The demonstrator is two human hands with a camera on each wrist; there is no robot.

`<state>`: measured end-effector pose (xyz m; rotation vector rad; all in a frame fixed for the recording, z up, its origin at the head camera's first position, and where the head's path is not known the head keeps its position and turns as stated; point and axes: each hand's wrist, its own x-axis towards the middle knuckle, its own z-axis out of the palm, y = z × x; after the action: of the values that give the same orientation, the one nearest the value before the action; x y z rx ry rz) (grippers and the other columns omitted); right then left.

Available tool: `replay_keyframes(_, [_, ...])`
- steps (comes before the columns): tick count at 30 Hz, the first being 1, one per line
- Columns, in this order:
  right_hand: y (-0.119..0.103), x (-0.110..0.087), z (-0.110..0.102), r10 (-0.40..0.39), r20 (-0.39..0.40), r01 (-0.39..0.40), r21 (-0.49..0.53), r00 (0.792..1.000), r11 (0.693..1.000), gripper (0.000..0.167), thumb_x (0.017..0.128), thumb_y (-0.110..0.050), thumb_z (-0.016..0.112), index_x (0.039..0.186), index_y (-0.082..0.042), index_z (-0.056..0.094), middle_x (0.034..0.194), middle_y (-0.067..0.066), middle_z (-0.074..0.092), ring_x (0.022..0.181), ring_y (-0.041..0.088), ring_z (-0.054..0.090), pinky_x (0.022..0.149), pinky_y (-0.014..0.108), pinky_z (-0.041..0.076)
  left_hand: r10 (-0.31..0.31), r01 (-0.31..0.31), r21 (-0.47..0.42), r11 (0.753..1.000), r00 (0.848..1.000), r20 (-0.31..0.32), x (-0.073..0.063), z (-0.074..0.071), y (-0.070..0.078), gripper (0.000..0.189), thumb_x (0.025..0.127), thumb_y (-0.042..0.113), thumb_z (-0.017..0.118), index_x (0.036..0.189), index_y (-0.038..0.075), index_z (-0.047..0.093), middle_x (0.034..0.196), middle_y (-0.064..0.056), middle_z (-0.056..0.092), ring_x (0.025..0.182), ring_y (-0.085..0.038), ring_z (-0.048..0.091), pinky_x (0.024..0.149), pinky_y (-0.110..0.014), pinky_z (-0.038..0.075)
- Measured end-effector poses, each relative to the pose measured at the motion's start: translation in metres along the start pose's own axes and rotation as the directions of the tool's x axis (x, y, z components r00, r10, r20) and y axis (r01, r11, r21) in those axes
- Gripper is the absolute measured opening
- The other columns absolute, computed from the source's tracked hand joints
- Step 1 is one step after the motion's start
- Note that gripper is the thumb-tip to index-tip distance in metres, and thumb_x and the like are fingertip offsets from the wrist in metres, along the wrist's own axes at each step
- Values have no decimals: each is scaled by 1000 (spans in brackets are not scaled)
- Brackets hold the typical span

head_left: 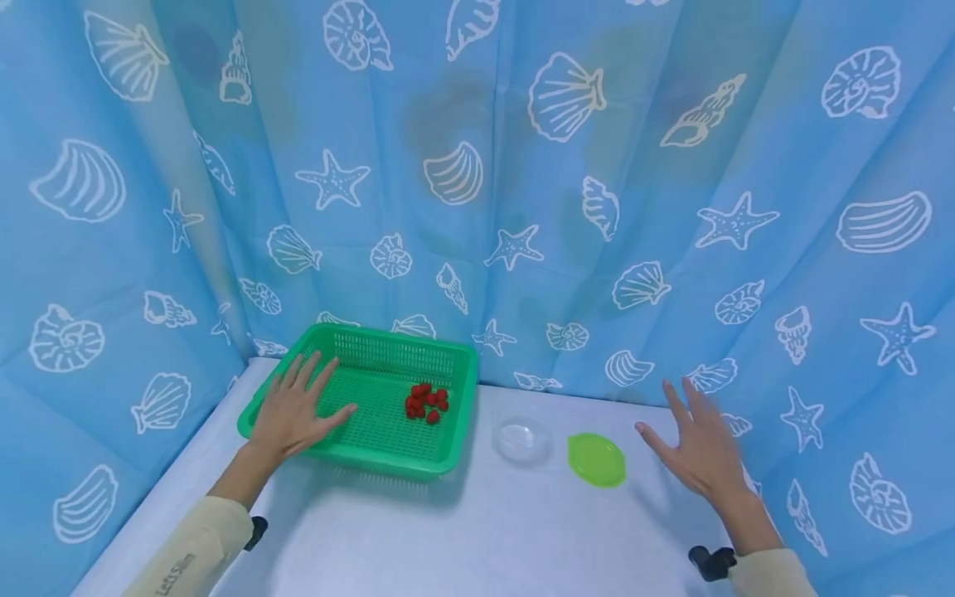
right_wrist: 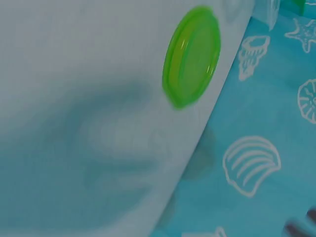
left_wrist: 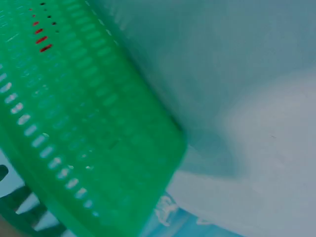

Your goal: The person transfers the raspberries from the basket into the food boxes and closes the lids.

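Note:
My left hand (head_left: pixel 294 414), fingers spread, hovers over the near left corner of a green plastic basket (head_left: pixel 466 390). Inside the basket, toward its right end, lies a small heap of red berries (head_left: pixel 425 401); from the left wrist a few red bits show through the slots. Fingers apart and holding nothing, my right hand (head_left: pixel 701 448) is raised at the table's right side. Left of it a light green lid (head_left: pixel 597 460) lies flat on the table, also seen in the right wrist view as a lid (right_wrist: pixel 192 59). Beside the lid stands a clear plastic container (head_left: pixel 522 439).
A white-covered table (head_left: pixel 522 539) carries everything. Behind it and along both sides hangs a blue curtain (head_left: pixel 507 207) printed with white shells and starfish, meeting the table's back edge close behind the basket.

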<state>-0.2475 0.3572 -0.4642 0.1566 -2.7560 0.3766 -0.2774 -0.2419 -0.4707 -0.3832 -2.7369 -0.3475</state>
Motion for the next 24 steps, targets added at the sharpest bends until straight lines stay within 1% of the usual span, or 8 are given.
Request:
replay_keyframes(3, [-9,3,11,36,-30,-27,260,999,965,71,95,-47,58,150,-8,34,146,22,40,129,44,42,98,63,39,-36,37,-154,987,999,7,5,-4,10,62,94,45,58,141,5,47,136,-19,50,115,-39,55,89,-57,48])
replay_keyframes(5, [-18,7,21,83,-21,-66,436,996,897,66,94,-42,62,146,-7,40,138,19,50,122,36,52,95,48,49,-98,106,-294,950,994,42,13,-7,20,48,96,35,58,133,4,54,123,-16,58,101,-33,61,79,-50,53])
replay_keyframes(8, [-35,16,39,142,54,-146,601,988,786,68,91,-41,67,146,-11,40,134,14,56,121,29,55,96,42,49,-173,219,-527,821,975,136,31,-8,34,37,99,27,57,128,4,57,115,-14,61,96,-31,65,76,-41,56])
replay_keyframes(10, [-48,23,52,144,123,-189,655,982,732,75,88,-43,70,148,-13,36,138,13,53,125,28,51,100,44,46,-200,282,-646,709,959,199,42,-7,40,36,100,27,55,128,5,56,117,-16,60,97,-33,65,77,-40,57])
replay_keyframes(12, [-60,28,66,110,169,-197,687,979,699,83,85,-44,74,149,-13,33,141,13,49,130,30,47,102,49,44,-204,322,-725,609,947,250,50,-4,43,35,101,25,55,128,3,56,118,-19,58,96,-34,66,76,-39,58])
replay_keyframes(16, [-78,32,93,50,222,-199,722,974,663,96,76,-44,82,150,-13,30,148,13,41,137,30,38,104,48,41,-209,368,-790,490,930,304,60,6,46,34,102,20,53,128,-1,55,121,-23,57,96,-38,64,76,-40,58])
replay_keyframes(19, [-87,31,110,37,252,-212,717,967,664,99,73,-37,86,151,-18,28,152,9,36,141,28,32,106,48,38,-220,401,-802,443,916,336,61,15,49,33,103,19,51,128,-2,55,121,-22,58,98,-40,63,74,-37,58])
replay_keyframes(24, [-100,30,129,26,307,-238,676,951,697,105,70,-34,88,152,-20,25,156,7,30,144,30,26,109,53,32,-258,441,-795,416,896,362,57,22,52,32,103,21,50,127,0,56,120,-20,59,91,-33,66,73,-37,58])
